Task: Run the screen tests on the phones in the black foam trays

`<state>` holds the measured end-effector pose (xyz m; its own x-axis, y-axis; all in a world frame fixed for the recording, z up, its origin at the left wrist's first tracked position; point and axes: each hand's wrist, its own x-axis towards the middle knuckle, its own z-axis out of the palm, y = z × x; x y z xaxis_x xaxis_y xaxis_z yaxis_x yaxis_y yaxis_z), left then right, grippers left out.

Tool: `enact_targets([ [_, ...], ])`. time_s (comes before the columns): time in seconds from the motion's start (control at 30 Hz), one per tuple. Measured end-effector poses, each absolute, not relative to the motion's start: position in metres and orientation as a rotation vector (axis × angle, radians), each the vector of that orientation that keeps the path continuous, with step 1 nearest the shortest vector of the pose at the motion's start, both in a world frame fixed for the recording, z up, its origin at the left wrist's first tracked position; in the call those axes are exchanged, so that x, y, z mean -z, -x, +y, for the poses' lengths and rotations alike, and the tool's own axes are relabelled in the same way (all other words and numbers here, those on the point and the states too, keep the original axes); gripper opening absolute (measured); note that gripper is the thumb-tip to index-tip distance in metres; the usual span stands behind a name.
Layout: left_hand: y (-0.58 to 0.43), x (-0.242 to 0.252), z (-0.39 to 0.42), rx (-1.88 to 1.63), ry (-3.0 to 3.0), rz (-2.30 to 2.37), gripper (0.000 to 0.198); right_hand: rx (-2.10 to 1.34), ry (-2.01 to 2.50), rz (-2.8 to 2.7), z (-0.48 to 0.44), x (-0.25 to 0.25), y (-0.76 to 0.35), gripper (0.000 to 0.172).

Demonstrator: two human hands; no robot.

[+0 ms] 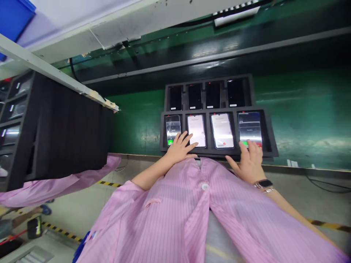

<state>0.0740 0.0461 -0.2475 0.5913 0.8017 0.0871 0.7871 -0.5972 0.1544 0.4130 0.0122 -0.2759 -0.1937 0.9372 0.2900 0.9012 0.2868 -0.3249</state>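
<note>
Green factory-line surface [307,120] is carrying a black foam tray [267,135] of lit smartphones; I am touching the second smartphone [196,128] with my open, spread left hand [179,148] and the fourth smartphone [249,126] with my open right hand [250,162], seemingly tapping through screens, calling for light touches.

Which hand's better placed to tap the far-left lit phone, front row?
Left, likely. The left hand lies with spread fingers beside the far-left lit phone; the right hand rests on the far-right phone at the other end of the black tray.
</note>
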Motion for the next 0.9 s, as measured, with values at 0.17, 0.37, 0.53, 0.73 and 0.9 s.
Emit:
enact_targets([
  [0.17, -0.069, 0.246, 0.044, -0.272, -2.685, 1.380, 0.062, -0.067, 1.785, -2.070, 0.011, 0.272, -0.437, 0.086],
  [0.37, -0.054, 0.241, 0.036, -0.317, -2.581, 1.587, 0.049, -0.138, 1.843, -2.067, 0.013, 0.275, -0.441, 0.089],
  [0.53, -0.048, 0.245, 0.035, -0.287, -2.673, 1.496, 0.042, -0.140, 1.856, -2.131, 0.016, 0.278, -0.438, 0.080],
  [0.73, -0.048, 0.250, 0.035, -0.269, -2.695, 1.473, 0.052, -0.143, 1.627, -2.214, 0.023, 0.265, -0.410, 0.083],
  [0.9, -0.050, 0.245, 0.036, -0.157, -2.670, 1.496, 0.059, -0.177, 1.498, -2.278, 0.026, 0.273, -0.390, 0.086],
])
